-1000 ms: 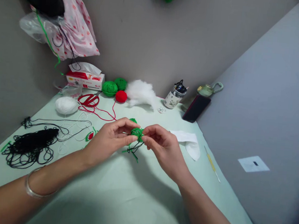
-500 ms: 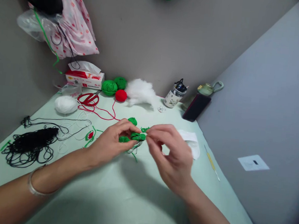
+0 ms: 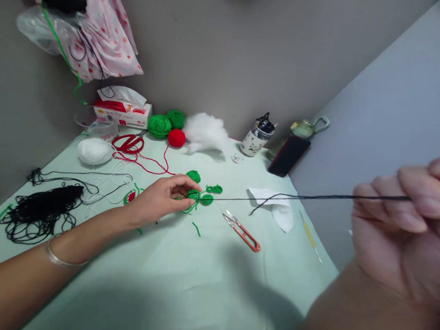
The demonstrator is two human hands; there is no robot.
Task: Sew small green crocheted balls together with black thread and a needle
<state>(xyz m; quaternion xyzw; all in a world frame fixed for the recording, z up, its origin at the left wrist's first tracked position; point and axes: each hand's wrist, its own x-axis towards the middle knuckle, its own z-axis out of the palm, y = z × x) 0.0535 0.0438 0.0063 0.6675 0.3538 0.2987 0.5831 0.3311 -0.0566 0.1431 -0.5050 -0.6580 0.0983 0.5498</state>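
Observation:
My left hand [image 3: 165,197] is closed on a small green crocheted piece [image 3: 193,195], its fingers and thumb pinching the sides. A black thread [image 3: 236,198] runs taut from that piece across to my right hand [image 3: 404,217], which is closed around its far end at the right edge. Whether a needle is in the right fingers I cannot tell. A loose thread end dangles over white paper [image 3: 281,216]. Other small green crocheted parts [image 3: 215,189] lie beside the left fingertips. Orange-handled thread snips [image 3: 243,231] lie between my hands.
Black yarn [image 3: 44,211], a white ball [image 3: 95,151] and red scissors [image 3: 128,143] lie left. Green balls [image 3: 159,126], a red ball [image 3: 176,138] and white stuffing [image 3: 206,134] stand behind. A phone [image 3: 290,156] leans on a bottle; a yellow-handled hook [image 3: 309,235] lies right.
My right hand has moved from beside the green piece far to the right, drawing the black thread taut. The snips have come into view. My left hand still holds the piece.

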